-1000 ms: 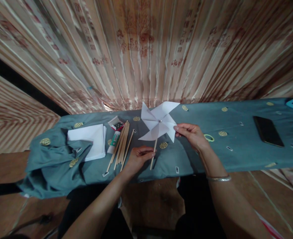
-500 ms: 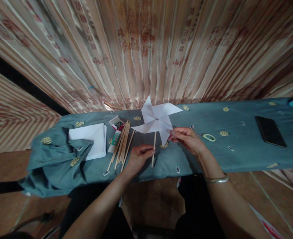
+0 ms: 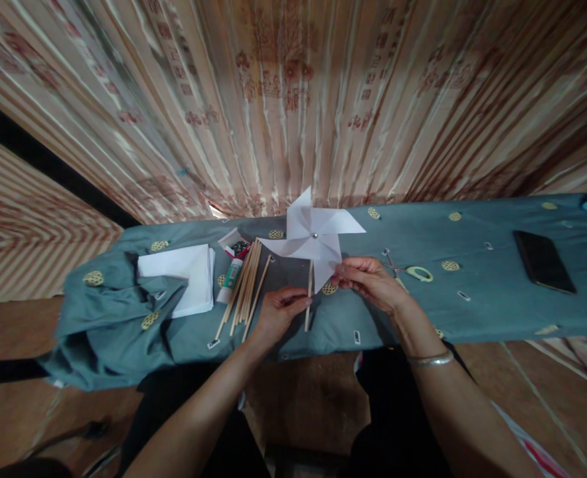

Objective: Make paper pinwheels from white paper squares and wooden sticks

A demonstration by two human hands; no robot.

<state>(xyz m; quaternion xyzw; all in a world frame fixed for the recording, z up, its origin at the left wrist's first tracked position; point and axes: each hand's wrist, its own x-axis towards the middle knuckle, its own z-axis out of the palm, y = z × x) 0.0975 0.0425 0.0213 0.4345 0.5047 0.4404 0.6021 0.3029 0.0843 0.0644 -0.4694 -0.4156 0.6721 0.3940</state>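
A room in a home, by the look of it: a patterned drape (image 3: 293, 99) hangs behind a table under a teal bedsheet-like cloth (image 3: 473, 292), with paper sheets (image 3: 186, 275), sticks (image 3: 244, 285) and a phone (image 3: 544, 260).

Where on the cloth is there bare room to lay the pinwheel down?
Bare cloth lies between the scissors and the black phone, and along the far edge behind them. Left of the pinwheel it is crowded: wooden sticks, glue stick, paper stack, bunched cloth.

Left hand (image 3: 276, 312) grips the stick (image 3: 309, 295) of the white paper pinwheel (image 3: 313, 238), right hand (image 3: 370, 282) pinches its lower blade; loose sticks (image 3: 244, 285) left of the pinwheel, scissors (image 3: 408, 271) right
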